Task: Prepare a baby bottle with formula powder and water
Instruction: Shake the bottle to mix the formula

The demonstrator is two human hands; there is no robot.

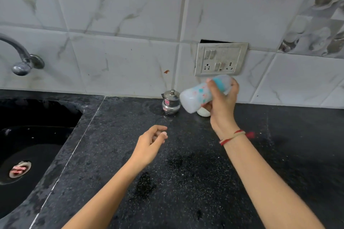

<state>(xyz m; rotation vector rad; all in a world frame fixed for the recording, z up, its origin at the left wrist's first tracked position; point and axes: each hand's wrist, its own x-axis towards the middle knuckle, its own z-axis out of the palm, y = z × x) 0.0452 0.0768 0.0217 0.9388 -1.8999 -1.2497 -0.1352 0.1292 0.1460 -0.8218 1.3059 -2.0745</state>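
My right hand (222, 101) grips a baby bottle (195, 96), a translucent white bottle with teal and red prints, tilted almost sideways above the black counter (186, 163). The bottle is blurred and its milky base points left. Just beneath it a small white rounded object (202, 112) rests on the counter, partly hidden by my fingers. My left hand (151, 142) hovers over the counter to the lower left of the bottle, fingers loosely curled and holding nothing.
A small lidded steel pot (170, 101) stands by the wall, left of the bottle. A black sink (28, 145) with a drain lies at the left, under a metal tap (20, 55). A switch and socket plate (220, 59) is on the tiled wall.
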